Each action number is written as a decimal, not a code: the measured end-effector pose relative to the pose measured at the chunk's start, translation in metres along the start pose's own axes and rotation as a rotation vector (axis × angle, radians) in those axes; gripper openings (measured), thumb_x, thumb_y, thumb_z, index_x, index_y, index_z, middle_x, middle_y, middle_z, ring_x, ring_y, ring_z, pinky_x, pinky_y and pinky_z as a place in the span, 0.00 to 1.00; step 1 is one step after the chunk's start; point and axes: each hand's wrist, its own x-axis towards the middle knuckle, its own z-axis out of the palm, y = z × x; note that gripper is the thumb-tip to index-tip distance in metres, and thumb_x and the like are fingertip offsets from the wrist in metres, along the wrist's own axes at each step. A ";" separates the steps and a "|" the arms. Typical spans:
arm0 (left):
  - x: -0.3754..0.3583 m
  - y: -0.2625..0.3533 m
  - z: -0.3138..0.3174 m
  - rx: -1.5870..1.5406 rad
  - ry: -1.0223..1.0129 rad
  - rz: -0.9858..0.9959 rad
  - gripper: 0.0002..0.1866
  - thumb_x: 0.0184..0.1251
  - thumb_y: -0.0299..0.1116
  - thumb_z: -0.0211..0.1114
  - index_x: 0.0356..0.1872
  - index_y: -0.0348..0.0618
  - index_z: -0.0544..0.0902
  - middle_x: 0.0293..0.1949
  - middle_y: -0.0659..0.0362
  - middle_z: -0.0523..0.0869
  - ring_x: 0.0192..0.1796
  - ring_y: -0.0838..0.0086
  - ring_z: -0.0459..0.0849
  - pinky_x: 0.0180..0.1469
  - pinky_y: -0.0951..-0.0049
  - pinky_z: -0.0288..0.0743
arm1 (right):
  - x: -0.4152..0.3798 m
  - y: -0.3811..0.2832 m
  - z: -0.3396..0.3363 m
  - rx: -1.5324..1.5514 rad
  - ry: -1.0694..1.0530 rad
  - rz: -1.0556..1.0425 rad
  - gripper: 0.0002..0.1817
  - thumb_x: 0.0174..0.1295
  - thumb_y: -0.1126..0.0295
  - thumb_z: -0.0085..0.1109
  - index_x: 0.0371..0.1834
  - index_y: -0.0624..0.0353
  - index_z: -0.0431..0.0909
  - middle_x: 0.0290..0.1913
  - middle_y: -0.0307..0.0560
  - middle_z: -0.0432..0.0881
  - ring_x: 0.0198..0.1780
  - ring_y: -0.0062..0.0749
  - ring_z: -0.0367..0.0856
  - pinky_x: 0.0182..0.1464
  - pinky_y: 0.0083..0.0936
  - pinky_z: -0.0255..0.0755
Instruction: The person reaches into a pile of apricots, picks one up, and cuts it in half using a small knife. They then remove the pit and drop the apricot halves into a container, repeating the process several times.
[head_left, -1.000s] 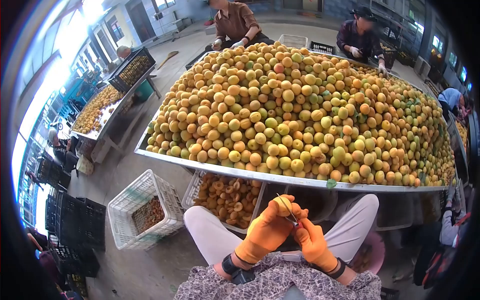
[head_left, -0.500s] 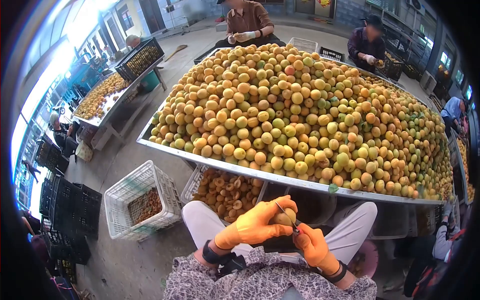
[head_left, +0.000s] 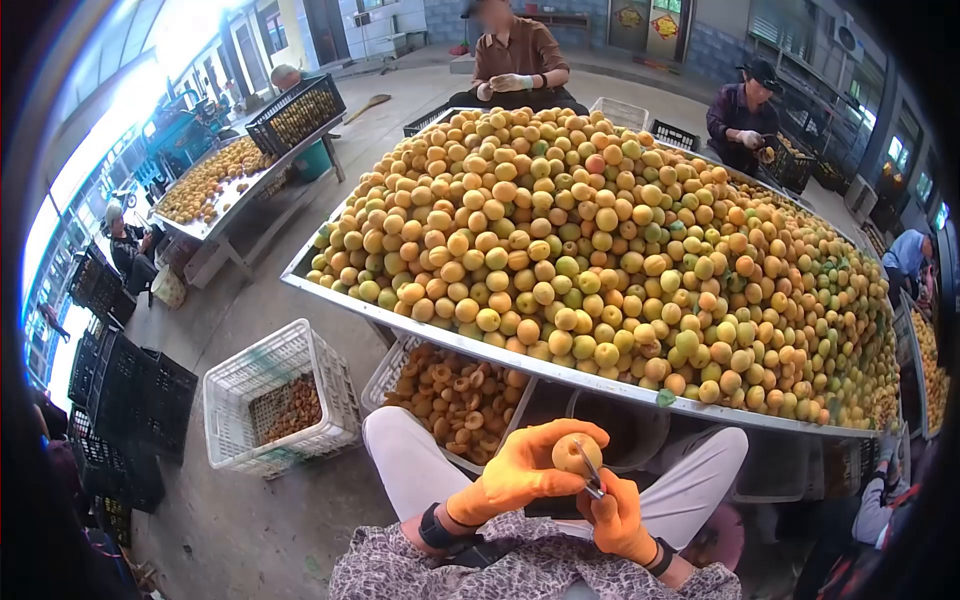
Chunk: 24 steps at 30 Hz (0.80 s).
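Note:
My left hand [head_left: 522, 476], in an orange glove, is closed around a yellow-orange apricot [head_left: 573, 455] above my lap. In my right hand [head_left: 622, 520], gloved in orange too, I grip a small knife [head_left: 593, 483]. Its blade lies against the right side of the apricot; how deep the edge sits cannot be seen. Just beyond my hands, under the table edge, a white crate [head_left: 378, 378] holds apricot halves [head_left: 455, 400].
A metal-rimmed table [head_left: 480, 348] in front of me carries a large heap of apricots [head_left: 600, 250]. To the left, a white crate [head_left: 330, 352] holds pits [head_left: 293, 408] on the floor. Black crates [head_left: 130, 400] are stacked farther left. Co-workers [head_left: 520, 60] sit across the table.
My left hand has turned the apricot so its rounded face shows more. The knife blade has moved from across its top to its right side. The view has shifted slightly.

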 end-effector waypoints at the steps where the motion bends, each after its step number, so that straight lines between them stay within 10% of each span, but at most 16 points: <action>1: -0.001 0.002 0.003 0.054 0.027 -0.019 0.31 0.52 0.30 0.76 0.59 0.34 0.77 0.46 0.57 0.82 0.48 0.76 0.80 0.53 0.77 0.75 | 0.001 -0.002 0.002 0.010 0.032 0.002 0.27 0.72 0.48 0.46 0.31 0.65 0.73 0.20 0.45 0.75 0.19 0.32 0.72 0.25 0.26 0.65; 11: 0.006 0.050 -0.006 0.932 -0.208 0.084 0.27 0.45 0.28 0.80 0.51 0.37 0.83 0.42 0.59 0.79 0.41 0.74 0.79 0.45 0.74 0.74 | 0.006 -0.003 -0.009 -0.126 -0.121 0.032 0.20 0.71 0.55 0.48 0.30 0.63 0.73 0.20 0.49 0.71 0.19 0.43 0.72 0.24 0.30 0.64; 15: 0.001 0.008 0.001 0.002 -0.190 -0.012 0.35 0.48 0.42 0.82 0.54 0.33 0.80 0.48 0.56 0.80 0.53 0.68 0.81 0.55 0.70 0.76 | 0.012 -0.005 0.002 -0.062 -0.028 -0.183 0.22 0.71 0.53 0.47 0.33 0.64 0.75 0.24 0.49 0.76 0.23 0.43 0.76 0.28 0.30 0.68; 19: -0.005 0.017 0.010 -0.105 -0.095 -0.008 0.31 0.54 0.40 0.79 0.55 0.36 0.78 0.46 0.60 0.83 0.49 0.76 0.81 0.51 0.74 0.76 | 0.006 0.007 -0.009 -0.069 0.005 -0.171 0.22 0.71 0.53 0.46 0.32 0.63 0.75 0.23 0.48 0.75 0.23 0.39 0.75 0.28 0.29 0.68; 22: 0.001 0.046 -0.007 0.962 -0.116 0.146 0.26 0.50 0.30 0.79 0.53 0.38 0.81 0.43 0.56 0.85 0.46 0.70 0.84 0.48 0.71 0.77 | 0.010 -0.008 -0.022 -0.138 -0.155 0.060 0.26 0.72 0.48 0.46 0.27 0.62 0.72 0.19 0.45 0.72 0.20 0.35 0.71 0.26 0.27 0.66; 24: 0.006 0.052 -0.012 1.054 -0.152 0.135 0.28 0.47 0.33 0.81 0.51 0.39 0.82 0.43 0.56 0.85 0.45 0.70 0.84 0.47 0.71 0.77 | 0.008 -0.001 -0.021 -0.119 -0.160 0.083 0.27 0.72 0.47 0.46 0.27 0.62 0.72 0.19 0.45 0.72 0.20 0.35 0.71 0.26 0.27 0.66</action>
